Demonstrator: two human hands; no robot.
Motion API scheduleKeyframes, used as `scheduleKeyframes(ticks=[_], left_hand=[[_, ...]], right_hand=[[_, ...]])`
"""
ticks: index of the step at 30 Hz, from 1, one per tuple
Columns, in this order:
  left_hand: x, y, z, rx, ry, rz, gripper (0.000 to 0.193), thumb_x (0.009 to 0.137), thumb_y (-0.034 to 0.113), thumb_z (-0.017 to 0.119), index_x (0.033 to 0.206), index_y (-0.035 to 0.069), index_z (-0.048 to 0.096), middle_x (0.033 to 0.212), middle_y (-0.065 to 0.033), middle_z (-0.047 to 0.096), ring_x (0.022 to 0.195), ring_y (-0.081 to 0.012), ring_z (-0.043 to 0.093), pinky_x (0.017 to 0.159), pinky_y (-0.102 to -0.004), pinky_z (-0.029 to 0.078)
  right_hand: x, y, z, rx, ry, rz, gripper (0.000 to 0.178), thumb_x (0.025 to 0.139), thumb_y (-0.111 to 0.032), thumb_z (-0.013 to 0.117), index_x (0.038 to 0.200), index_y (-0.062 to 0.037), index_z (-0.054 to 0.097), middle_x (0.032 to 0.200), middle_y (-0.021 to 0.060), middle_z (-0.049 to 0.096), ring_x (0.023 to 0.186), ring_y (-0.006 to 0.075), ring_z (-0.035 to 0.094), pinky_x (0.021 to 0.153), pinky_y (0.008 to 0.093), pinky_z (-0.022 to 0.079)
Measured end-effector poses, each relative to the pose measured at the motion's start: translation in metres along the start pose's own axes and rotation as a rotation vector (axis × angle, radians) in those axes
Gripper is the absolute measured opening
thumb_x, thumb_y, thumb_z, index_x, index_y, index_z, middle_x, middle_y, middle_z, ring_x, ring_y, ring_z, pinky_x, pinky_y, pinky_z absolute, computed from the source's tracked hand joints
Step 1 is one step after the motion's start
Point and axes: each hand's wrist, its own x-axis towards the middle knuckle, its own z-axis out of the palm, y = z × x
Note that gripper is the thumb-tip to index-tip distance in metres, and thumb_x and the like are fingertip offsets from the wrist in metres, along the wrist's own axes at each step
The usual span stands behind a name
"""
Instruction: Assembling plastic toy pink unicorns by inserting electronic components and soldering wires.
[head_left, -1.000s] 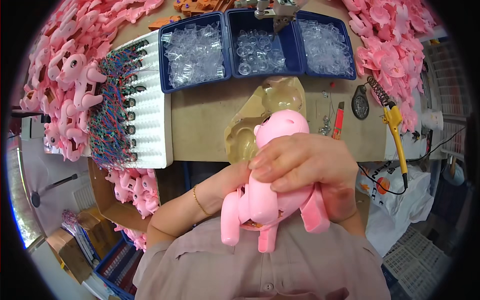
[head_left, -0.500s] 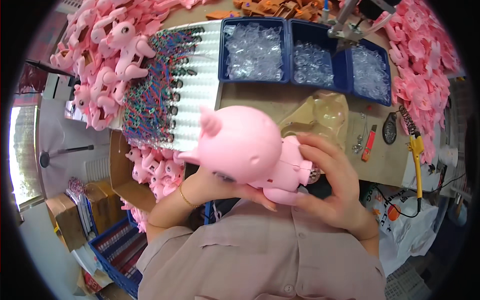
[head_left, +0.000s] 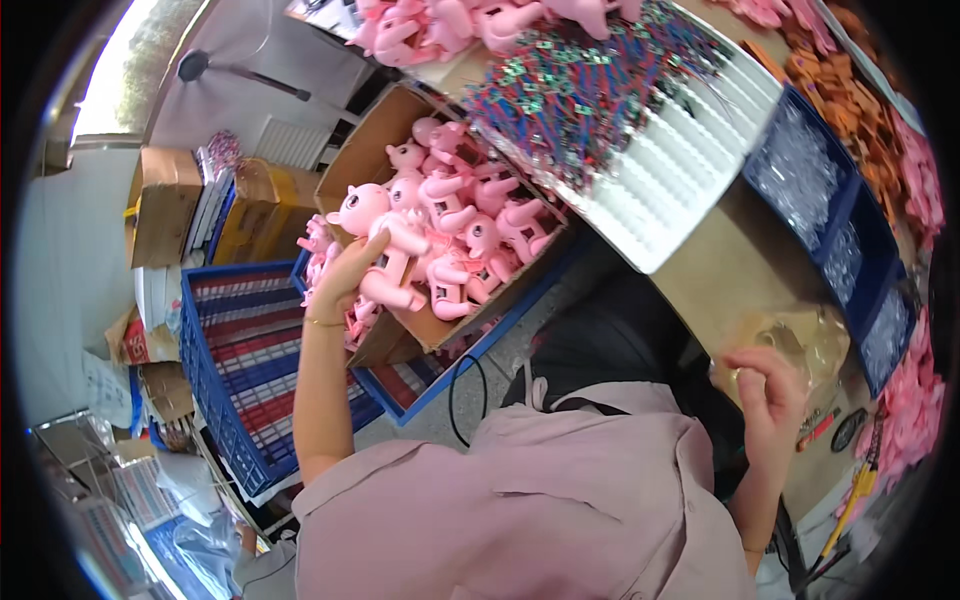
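Observation:
My left hand (head_left: 352, 277) reaches to the left and grips a pink toy pony (head_left: 392, 250) by its body, over the near left side of a cardboard box (head_left: 345, 165). Several more pink toy ponies (head_left: 480, 235) lie piled in that box, with dark square openings in their bodies. On the right, my right hand (head_left: 768, 400) is raised by the worktable's edge, fingers loosely bent and apart, holding nothing. Just behind it lies a clear yellowish plastic shell (head_left: 810, 345), partly covered by the fingers.
A white ridged tray (head_left: 690, 170) carries bundled coloured wires (head_left: 590, 100). Blue bins (head_left: 830, 215) hold clear plastic parts. A red utility knife (head_left: 820, 428) and a yellow soldering iron (head_left: 858, 490) lie at right. A blue crate (head_left: 215, 370) stands left of the box.
The view has turned left toward the box. The pink pony, held in both hands before my chest earlier, is now in my left hand at the box; my right hand has let go.

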Motion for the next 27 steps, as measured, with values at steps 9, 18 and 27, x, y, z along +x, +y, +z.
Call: scheduleKeyframes(ticks=[9,18,27], left_hand=[[0.079,-0.002,-0.051,-0.367,-0.009,0.149,0.054,0.094,0.044,0.052,0.126,0.002,0.048,0.116,-0.0109,0.058,0.099,-0.0179,0.062,0.081,-0.0303,0.055],[0.095,-0.029,0.122,-0.768,-0.178,0.17,0.06,0.095,0.054,0.039,0.135,0.01,0.042,0.12,-0.0134,0.057,0.106,-0.0211,0.06,0.086,-0.0322,0.053],[0.102,-0.051,0.124,-0.515,0.098,0.102,0.068,0.09,0.055,0.052,0.123,-0.004,0.052,0.109,-0.0107,0.06,0.098,-0.0177,0.056,0.081,-0.0285,0.046]], right_hand=[[-0.012,0.022,-0.009,-0.163,0.071,0.165,0.012,0.084,-0.004,0.056,0.091,0.0039,0.063,0.092,0.0121,0.064,0.089,0.0211,0.061,0.082,0.0302,0.045],[0.013,0.006,0.023,-0.21,-0.042,0.07,0.011,0.082,0.001,0.057,0.089,0.0044,0.064,0.09,0.0127,0.064,0.086,0.0218,0.061,0.078,0.03,0.047],[-0.002,0.014,0.014,-0.239,-0.024,0.092,0.011,0.081,0.001,0.057,0.09,0.0042,0.064,0.09,0.0136,0.065,0.084,0.0229,0.062,0.077,0.0301,0.048]])
